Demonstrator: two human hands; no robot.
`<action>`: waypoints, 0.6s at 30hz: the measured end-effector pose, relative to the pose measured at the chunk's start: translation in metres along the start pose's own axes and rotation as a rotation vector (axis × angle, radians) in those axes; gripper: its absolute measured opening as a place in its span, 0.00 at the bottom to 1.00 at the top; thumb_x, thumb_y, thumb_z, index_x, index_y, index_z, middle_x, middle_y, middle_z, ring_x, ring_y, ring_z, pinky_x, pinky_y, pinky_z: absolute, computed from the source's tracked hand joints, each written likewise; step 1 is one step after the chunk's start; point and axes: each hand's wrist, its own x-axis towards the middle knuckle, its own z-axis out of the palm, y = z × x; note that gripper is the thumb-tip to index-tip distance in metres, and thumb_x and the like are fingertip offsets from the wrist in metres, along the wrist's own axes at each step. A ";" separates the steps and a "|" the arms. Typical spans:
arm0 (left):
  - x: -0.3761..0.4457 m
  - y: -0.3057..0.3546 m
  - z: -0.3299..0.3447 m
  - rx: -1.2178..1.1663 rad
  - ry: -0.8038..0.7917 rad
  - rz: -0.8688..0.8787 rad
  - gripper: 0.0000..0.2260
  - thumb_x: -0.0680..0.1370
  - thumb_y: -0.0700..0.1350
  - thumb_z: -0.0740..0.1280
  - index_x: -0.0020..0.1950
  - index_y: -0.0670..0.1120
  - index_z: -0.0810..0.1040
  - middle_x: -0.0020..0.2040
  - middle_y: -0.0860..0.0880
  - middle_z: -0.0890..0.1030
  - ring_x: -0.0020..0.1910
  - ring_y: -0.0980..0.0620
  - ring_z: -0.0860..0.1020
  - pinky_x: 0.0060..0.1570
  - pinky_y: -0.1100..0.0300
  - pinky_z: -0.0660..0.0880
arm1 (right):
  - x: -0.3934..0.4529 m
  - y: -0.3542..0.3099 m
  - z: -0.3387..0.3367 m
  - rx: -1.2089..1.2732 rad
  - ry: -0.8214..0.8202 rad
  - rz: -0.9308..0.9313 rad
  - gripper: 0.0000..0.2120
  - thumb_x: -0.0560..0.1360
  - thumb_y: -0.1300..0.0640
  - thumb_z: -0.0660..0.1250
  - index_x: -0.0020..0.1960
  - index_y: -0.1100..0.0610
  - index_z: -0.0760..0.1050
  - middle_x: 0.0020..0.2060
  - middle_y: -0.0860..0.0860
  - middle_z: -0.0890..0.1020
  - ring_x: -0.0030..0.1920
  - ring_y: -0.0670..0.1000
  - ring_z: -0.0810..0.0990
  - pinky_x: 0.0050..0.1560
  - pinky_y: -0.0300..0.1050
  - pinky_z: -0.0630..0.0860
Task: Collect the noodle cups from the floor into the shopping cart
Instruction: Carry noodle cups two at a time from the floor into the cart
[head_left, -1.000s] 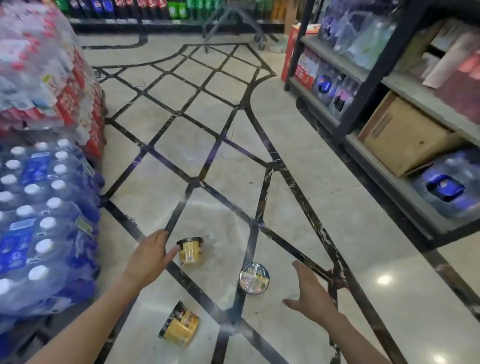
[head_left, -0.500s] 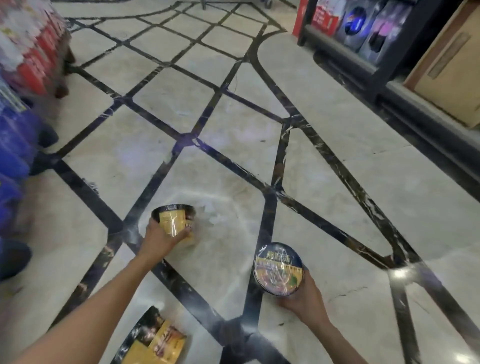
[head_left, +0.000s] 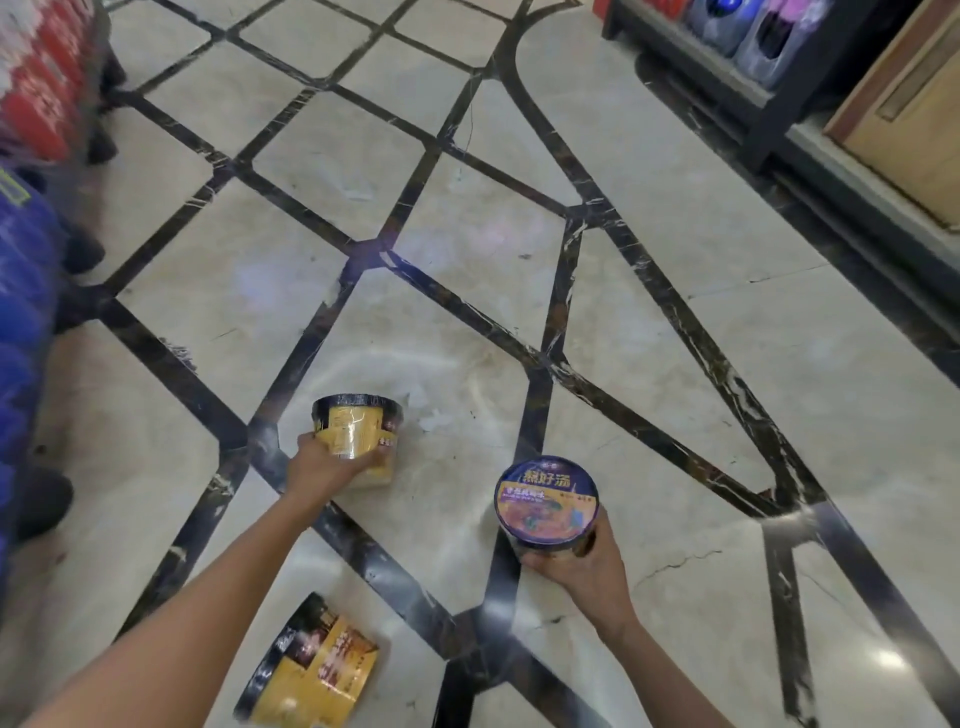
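With the left hand (head_left: 324, 467) gripping a yellow noodle cup (head_left: 358, 434) and the right hand (head_left: 582, 569) clasping a purple-lidded noodle cup (head_left: 546, 506), the pickup looks underway; next, carry both to the unseen cart, then fetch the third cup (head_left: 311, 670) lying on the floor (head_left: 675, 389).

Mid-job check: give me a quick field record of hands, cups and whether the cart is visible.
left hand: grips yellow noodle cup at its side
right hand: holds purple-lid noodle cup from below, lid facing camera
third cup: lies on its side on the floor, untouched
cups left to collect: one on floor
shopping cart: not in view
surroundings: shelf unit at right, blue drink packs at left
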 end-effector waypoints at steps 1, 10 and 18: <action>-0.015 0.007 -0.009 -0.024 -0.010 -0.001 0.43 0.58 0.60 0.80 0.64 0.38 0.70 0.54 0.43 0.80 0.52 0.44 0.79 0.48 0.54 0.76 | -0.007 -0.014 -0.006 0.019 -0.004 -0.002 0.47 0.48 0.47 0.84 0.63 0.48 0.68 0.56 0.44 0.79 0.56 0.45 0.80 0.55 0.45 0.79; -0.170 0.125 -0.142 -0.365 -0.089 0.072 0.45 0.56 0.58 0.81 0.67 0.44 0.68 0.59 0.47 0.78 0.57 0.47 0.77 0.61 0.50 0.73 | -0.075 -0.235 -0.082 0.262 -0.183 0.050 0.38 0.61 0.67 0.79 0.64 0.51 0.66 0.55 0.49 0.78 0.51 0.44 0.78 0.35 0.32 0.77; -0.340 0.274 -0.312 -0.510 -0.101 0.134 0.40 0.54 0.57 0.81 0.61 0.49 0.71 0.53 0.50 0.80 0.54 0.49 0.78 0.57 0.50 0.75 | -0.175 -0.464 -0.159 0.396 -0.294 0.108 0.46 0.48 0.51 0.82 0.65 0.53 0.70 0.54 0.53 0.82 0.50 0.52 0.82 0.37 0.42 0.77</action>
